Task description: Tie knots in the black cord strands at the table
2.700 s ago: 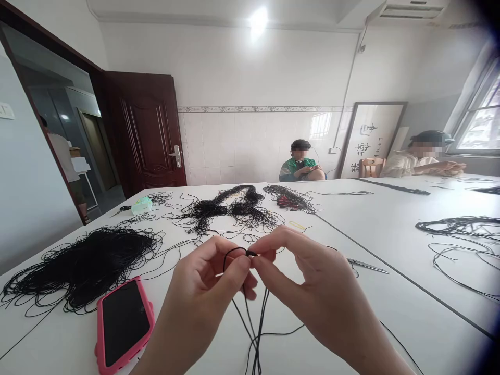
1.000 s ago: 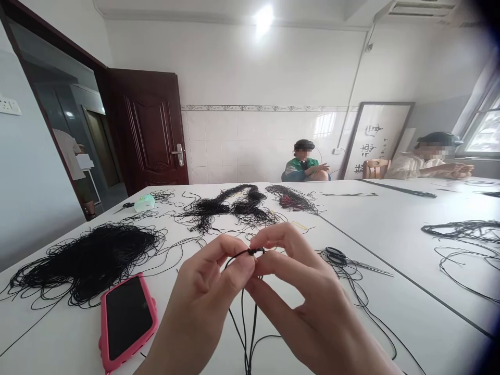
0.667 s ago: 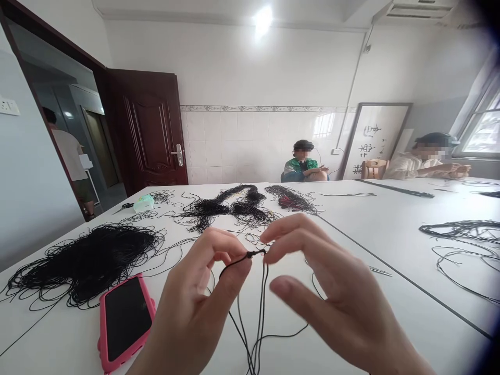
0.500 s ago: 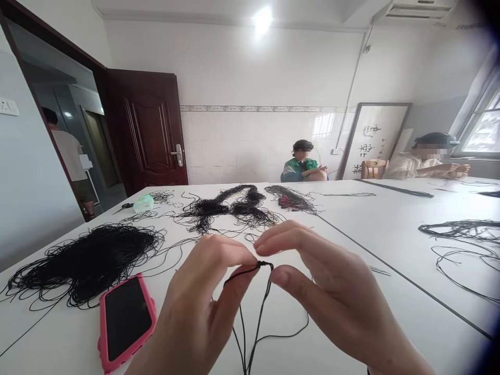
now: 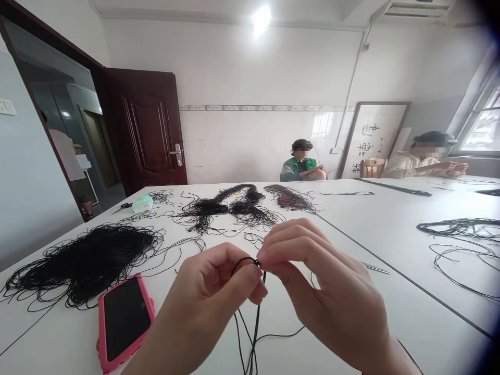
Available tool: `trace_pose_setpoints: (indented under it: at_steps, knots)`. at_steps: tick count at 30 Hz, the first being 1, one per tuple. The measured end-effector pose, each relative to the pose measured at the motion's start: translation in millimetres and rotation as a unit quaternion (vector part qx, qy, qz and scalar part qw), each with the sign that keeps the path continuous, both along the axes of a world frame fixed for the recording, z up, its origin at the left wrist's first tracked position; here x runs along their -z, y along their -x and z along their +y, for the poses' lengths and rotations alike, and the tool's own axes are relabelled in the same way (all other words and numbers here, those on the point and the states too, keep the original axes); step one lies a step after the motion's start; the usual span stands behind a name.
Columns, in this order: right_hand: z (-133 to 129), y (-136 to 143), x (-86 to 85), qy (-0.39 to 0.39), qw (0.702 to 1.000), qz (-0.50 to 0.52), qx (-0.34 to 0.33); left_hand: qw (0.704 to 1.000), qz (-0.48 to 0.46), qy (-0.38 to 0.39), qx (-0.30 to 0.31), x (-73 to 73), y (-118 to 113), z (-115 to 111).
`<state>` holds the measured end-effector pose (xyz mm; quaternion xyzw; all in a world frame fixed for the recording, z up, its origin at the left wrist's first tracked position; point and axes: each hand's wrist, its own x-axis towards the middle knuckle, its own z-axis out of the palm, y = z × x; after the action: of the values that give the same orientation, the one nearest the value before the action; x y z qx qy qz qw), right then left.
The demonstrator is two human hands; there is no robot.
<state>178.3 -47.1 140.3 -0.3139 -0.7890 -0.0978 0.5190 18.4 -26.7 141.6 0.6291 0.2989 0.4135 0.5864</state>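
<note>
My left hand (image 5: 213, 302) and my right hand (image 5: 326, 291) meet above the white table at the lower middle of the head view. Between their fingertips is a small knot in a thin black cord (image 5: 255, 323). The right thumb and forefinger pinch the cord at the knot. On the other side, the left fingers are curled, with the thumb against the cord, which makes a small loop above that thumb. Several cord strands hang below the hands toward the table.
On the table (image 5: 203, 323) lie a pink-cased phone (image 5: 127, 317), a big black cord heap (image 5: 89, 260), more black cord bundles (image 5: 211, 205), scissors (image 5: 124, 206), a light green container (image 5: 142, 203) and tweezers (image 5: 375, 268). Two people (image 5: 300, 166) sit across; another stands in the doorway.
My right thumb and fingers have closed on the cord by the knot. My left fingers have curled in under the thumb, and the cord now arcs above it. The doorway person has shifted left.
</note>
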Motion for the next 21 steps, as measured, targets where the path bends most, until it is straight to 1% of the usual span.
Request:
trace_pose_setpoints:
  at_steps: [5,8,11,14,17,21]
  knots:
    - [-2,0,-0.3,-0.013,1.0,-0.006,0.024,0.999,-0.003,-0.046,-0.012,0.4,-3,1]
    - [-6,0,-0.4,-0.018,1.0,0.005,0.014,0.996,-0.017,-0.069,-0.051,1.6,-4,-1]
    - [-11,1,-0.6,-0.022,0.999,0.007,0.042,0.995,-0.059,-0.055,-0.066,4.7,-4,-2]
    - [-15,5,0.5,-0.001,0.997,-0.015,0.078,0.993,-0.091,-0.037,-0.066,7.9,-5,-2]
    - [-13,13,3.5,0.014,0.997,-0.002,0.082,0.99,-0.124,-0.032,-0.066,9.8,-8,-1]
    - [-7,25,8.6,0.013,0.995,0.07,0.068,0.986,-0.147,-0.029,-0.069,10.4,-11,-1]
